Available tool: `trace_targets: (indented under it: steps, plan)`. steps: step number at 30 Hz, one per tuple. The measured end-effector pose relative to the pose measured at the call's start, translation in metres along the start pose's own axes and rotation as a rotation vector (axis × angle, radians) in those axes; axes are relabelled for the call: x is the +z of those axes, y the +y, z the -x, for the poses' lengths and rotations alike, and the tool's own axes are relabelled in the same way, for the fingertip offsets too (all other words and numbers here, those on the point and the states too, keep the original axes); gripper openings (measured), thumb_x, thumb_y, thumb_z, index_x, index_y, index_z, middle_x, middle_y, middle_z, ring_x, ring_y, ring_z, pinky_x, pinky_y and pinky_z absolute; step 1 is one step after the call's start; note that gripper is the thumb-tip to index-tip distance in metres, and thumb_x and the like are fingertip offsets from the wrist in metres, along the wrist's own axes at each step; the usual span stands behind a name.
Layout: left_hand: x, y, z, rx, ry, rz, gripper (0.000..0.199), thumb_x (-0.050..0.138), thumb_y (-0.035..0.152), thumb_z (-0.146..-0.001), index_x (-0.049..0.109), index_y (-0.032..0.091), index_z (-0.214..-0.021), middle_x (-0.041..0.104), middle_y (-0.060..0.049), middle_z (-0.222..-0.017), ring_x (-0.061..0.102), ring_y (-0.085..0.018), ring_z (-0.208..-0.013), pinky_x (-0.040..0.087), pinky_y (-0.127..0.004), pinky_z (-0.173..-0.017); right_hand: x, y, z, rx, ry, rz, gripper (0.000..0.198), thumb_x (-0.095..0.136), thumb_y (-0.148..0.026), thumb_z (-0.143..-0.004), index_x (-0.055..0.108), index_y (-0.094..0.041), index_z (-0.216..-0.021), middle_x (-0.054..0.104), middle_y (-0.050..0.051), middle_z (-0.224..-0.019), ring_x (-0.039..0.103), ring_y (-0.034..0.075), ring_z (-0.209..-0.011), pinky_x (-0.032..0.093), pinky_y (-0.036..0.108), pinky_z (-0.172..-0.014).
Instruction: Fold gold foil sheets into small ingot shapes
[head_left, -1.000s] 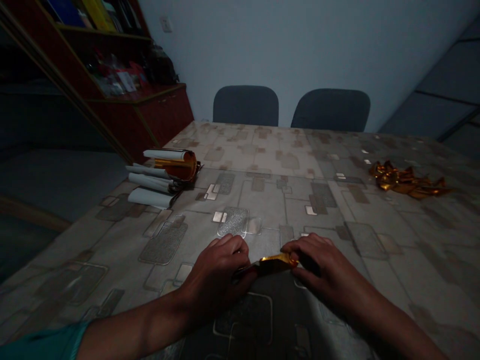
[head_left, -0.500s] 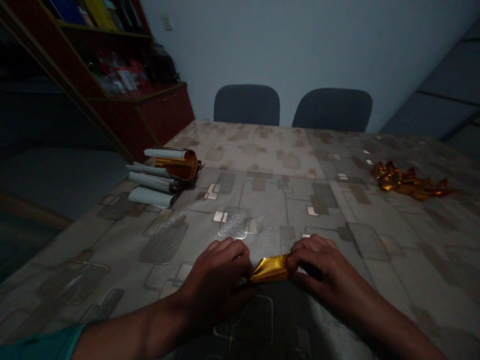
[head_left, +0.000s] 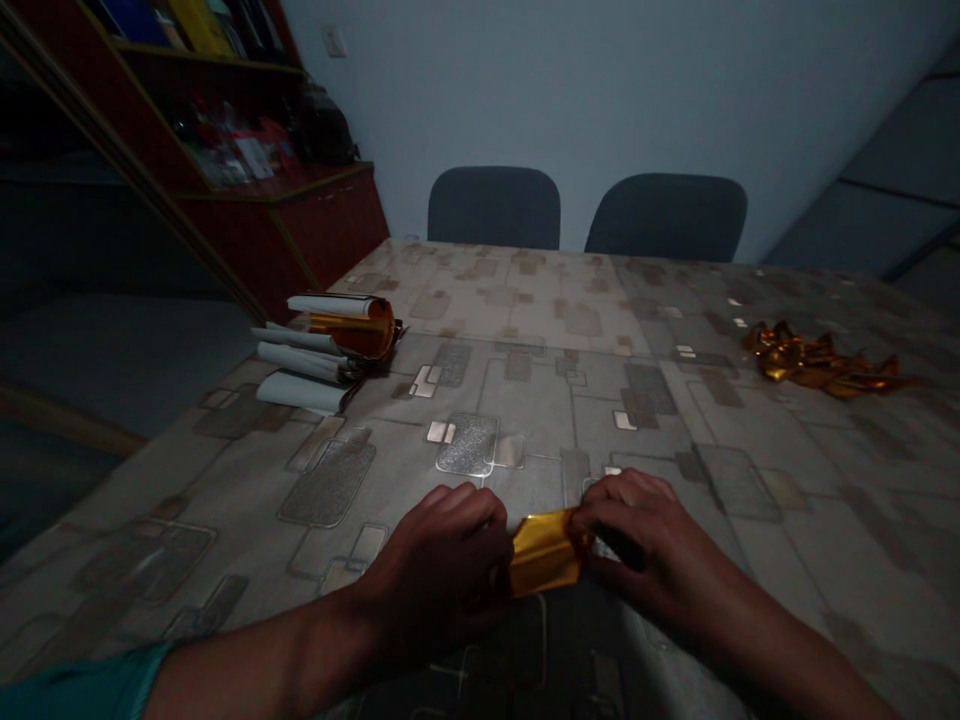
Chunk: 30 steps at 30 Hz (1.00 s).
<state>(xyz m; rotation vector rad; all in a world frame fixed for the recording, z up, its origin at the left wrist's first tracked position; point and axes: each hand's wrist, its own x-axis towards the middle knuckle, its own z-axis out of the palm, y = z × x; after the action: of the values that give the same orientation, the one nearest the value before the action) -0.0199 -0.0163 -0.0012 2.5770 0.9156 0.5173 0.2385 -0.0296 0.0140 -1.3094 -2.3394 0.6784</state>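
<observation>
Between my two hands is a folded piece of shiny gold foil paper (head_left: 547, 552), just above the near part of the table. My left hand (head_left: 454, 555) is closed around its left end, knuckles up. The right end is pinched by my right hand (head_left: 637, 525), with the thumb below and the fingers on top. My fingers hide both ends of the foil.
A stack of curled gold-and-white paper sheets (head_left: 330, 350) lies at the table's left. Several folded gold foil pieces (head_left: 825, 362) sit in a cluster at the right. The patterned tablecloth (head_left: 510, 395) reaches two grey chairs (head_left: 495, 208) by the wall. A red cabinet (head_left: 330, 220) stands at the far left.
More of the gold foil's face shows now; it looks wider and its lower edge has come down. My left hand has turned and shifted slightly. My right hand has barely moved.
</observation>
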Motion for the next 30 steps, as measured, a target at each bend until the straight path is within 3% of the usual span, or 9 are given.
trace_targets:
  steps: [11,16,23,30]
  plan:
    - [-0.002,-0.001,0.001,0.050,0.014,-0.105,0.015,0.071,0.028,-0.080,0.061,0.021,-0.089,0.062,-0.002,-0.083,0.053,-0.019,-0.069,0.031,-0.031,-0.060,-0.001,-0.004,-0.001,-0.022,-0.039,0.013,0.018,0.068,-0.008,-0.086,0.064,-0.025,-0.091,0.062,0.002,-0.089,0.055,0.023,-0.088,0.037,0.039,-0.080]
    - [-0.003,-0.002,0.000,0.053,-0.007,-0.118,0.004,0.063,0.022,-0.084,0.061,0.020,-0.082,0.061,-0.001,-0.079,0.052,-0.018,-0.067,0.031,-0.031,-0.059,-0.003,-0.005,-0.001,-0.008,-0.075,0.018,0.016,0.067,-0.009,-0.087,0.064,-0.024,-0.091,0.062,0.002,-0.090,0.055,0.023,-0.090,0.038,0.039,-0.082]
    - [-0.002,-0.002,-0.001,0.099,0.058,-0.144,0.011,0.056,0.018,-0.088,0.062,0.021,-0.078,0.061,0.000,-0.074,0.051,-0.016,-0.064,0.031,-0.029,-0.059,-0.002,-0.001,-0.001,-0.032,-0.082,-0.005,0.020,0.067,-0.008,-0.086,0.064,-0.026,-0.093,0.062,0.001,-0.091,0.055,0.022,-0.091,0.039,0.039,-0.084]
    - [-0.001,-0.007,-0.002,0.076,0.100,-0.132,0.022,0.044,0.007,-0.088,0.057,0.018,-0.075,0.063,0.000,-0.070,0.051,-0.014,-0.060,0.036,-0.027,-0.057,-0.012,0.002,-0.002,-0.043,-0.108,-0.018,0.038,0.073,-0.005,-0.076,0.063,-0.028,-0.104,0.064,0.001,-0.102,0.056,0.024,-0.099,0.041,0.039,-0.087]
